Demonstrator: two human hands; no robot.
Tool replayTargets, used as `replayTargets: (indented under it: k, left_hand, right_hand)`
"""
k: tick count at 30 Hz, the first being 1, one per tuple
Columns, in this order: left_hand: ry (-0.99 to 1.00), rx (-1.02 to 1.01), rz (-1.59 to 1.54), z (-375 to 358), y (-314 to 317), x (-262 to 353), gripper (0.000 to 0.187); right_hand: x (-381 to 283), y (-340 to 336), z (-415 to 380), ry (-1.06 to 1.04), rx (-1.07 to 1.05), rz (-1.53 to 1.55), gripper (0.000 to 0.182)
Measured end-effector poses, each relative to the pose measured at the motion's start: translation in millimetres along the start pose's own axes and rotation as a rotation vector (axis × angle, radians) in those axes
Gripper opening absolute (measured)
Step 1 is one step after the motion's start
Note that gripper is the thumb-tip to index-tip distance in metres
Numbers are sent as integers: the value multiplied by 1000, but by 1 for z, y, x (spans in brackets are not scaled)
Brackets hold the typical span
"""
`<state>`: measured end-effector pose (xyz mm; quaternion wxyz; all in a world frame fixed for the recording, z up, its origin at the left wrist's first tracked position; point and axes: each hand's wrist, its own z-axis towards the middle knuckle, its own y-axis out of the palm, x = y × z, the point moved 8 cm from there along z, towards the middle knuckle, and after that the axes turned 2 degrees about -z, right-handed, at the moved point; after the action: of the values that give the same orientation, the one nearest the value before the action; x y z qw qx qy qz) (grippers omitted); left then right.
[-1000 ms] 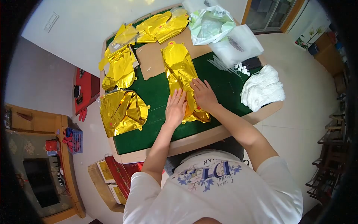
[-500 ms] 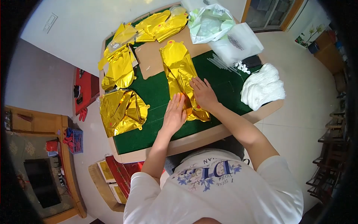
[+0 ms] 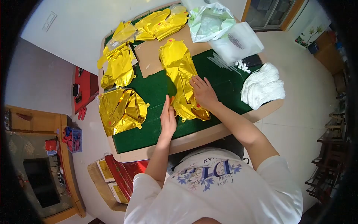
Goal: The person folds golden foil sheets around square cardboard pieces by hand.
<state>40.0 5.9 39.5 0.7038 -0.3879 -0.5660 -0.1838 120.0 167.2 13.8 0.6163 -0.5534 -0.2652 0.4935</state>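
A long gold foil piece (image 3: pixel 180 67) lies lengthwise on the green table top (image 3: pixel 156 123), its far end over brown cardboard (image 3: pixel 151 61). My right hand (image 3: pixel 203 91) rests on the foil's right edge with its fingers extended. At the foil's lower left side, my left hand (image 3: pixel 168 118) is turned on edge, fingers stretched upward, its fingertips close beside the foil. Neither hand grips anything. Another crumpled gold foil piece (image 3: pixel 123 112) lies to the left, with a red dot on it.
More gold foils (image 3: pixel 162 24) lie along the far and left edges. White plastic bags (image 3: pixel 212 22), clear sticks (image 3: pixel 222 62), small white pieces (image 3: pixel 243 66) and a bundle of white string (image 3: pixel 263 86) are at the right. A blue basket (image 3: pixel 76 141) stands beyond the table's left side.
My left hand has moved off the foil to the left and turned on edge. The foil's lower part looks flatter and wider. My right hand has hardly moved.
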Motion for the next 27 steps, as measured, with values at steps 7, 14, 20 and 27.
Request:
replayTargets:
  k: [7,14,20,27]
  left_hand:
    - [-258,106,-326,-1,-5,-8,52]
    - [201,-62,333,2,41,13,50]
    - [275,-139,669,6,71,16,51]
    - [280,-182,623,6,64,21,46]
  right_hand:
    - [1,-1,-1,7,36,23,45]
    - [0,-2,0,1,6,29,47]
    - [2,1,0,17,-24,56,52]
    - [2,3,-1,-8,-40,-13,57]
